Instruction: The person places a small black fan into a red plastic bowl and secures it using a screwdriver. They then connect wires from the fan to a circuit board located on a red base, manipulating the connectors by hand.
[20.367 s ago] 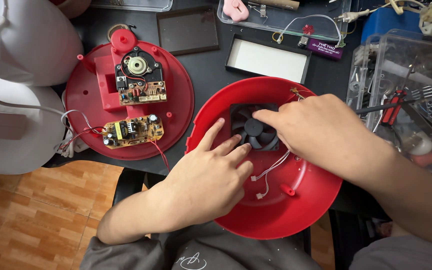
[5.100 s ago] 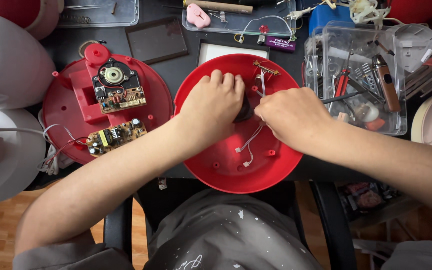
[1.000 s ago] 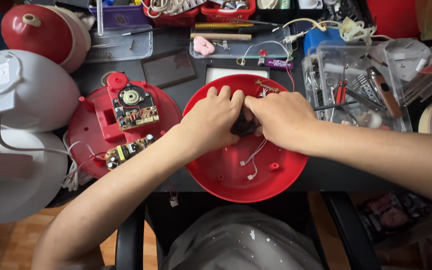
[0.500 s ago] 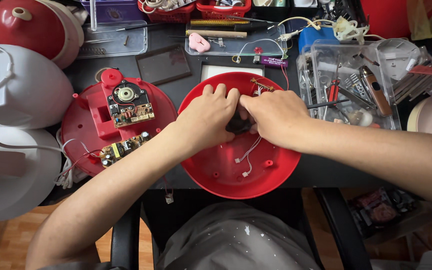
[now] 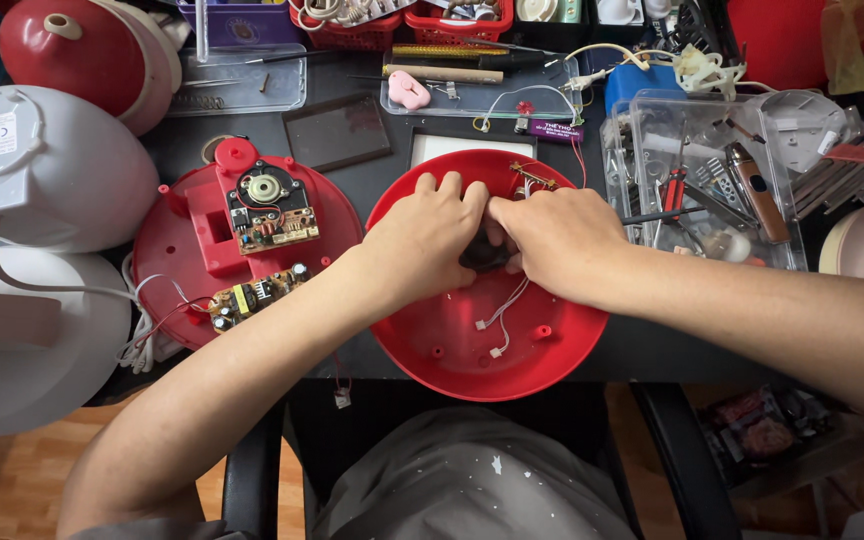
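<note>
"Where is there room to reach?"
"The near half of the red bowl (image 5: 452, 350) is open, with only thin white wires (image 5: 500, 318) there."
"What blocks the sides?"
"A clear tool box (image 5: 697, 180) on the right, a red base (image 5: 192, 270) on the left."

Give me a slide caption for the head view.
Both hands, left hand and right hand, work a dark part inside a red shell.

small-appliance repair workshop bench. landmark: opened round red plastic base with bare circuit boards (image 5: 247, 250). right of it, clear plastic box of screwdrivers and pliers (image 5: 712, 185); left of it, white domed appliance shells (image 5: 47, 170); behind it, clear trays of small parts (image 5: 477, 85).
</note>
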